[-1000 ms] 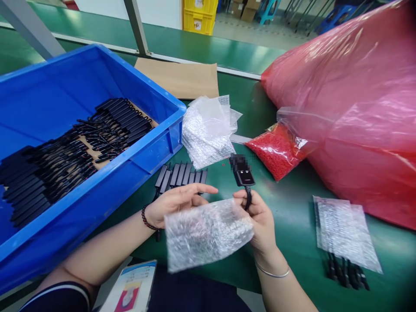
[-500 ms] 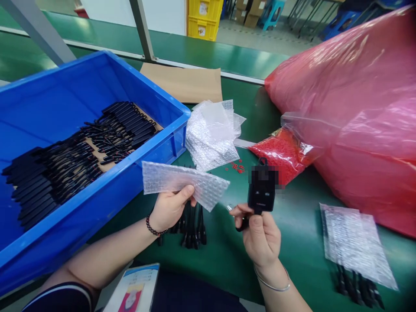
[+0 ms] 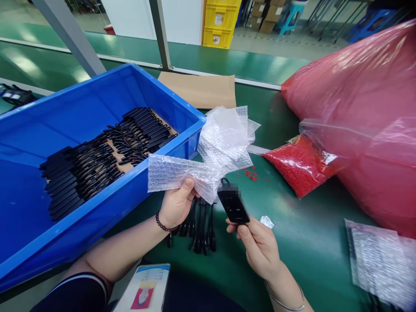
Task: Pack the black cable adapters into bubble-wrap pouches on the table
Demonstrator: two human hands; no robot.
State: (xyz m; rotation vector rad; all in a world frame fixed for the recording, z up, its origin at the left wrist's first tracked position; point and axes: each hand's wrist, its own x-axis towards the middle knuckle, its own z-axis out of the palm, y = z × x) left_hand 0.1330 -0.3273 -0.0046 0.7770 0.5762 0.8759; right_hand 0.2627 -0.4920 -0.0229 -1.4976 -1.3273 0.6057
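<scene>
A clear bubble wrap bag (image 3: 172, 173) is pinched in my left hand (image 3: 178, 203), lying across the fingers with its right end toward the device. My right hand (image 3: 261, 247) grips the lower end of a flat black device (image 3: 232, 206) with a small loop at its top. The device is tilted, its top leaning left beside the bag's right end. Below my left hand, several black cabled pieces (image 3: 203, 229) lie on the green table, partly hidden by the hand and bag.
The blue bin (image 3: 191, 130) at left holds rows of black devices (image 3: 65, 186). Bubble bags (image 3: 224, 138) lie behind my hands, near red rings (image 3: 251, 174) and a bag of red pieces (image 3: 299, 164). A large pink bag (image 3: 364, 86) and packed bubble bags (image 3: 380, 260) are at right.
My right hand has brought the black device left and tilted it toward the bubble wrap bag. A small crumpled white scrap now shows beside the right hand. The camera view has shifted left.
</scene>
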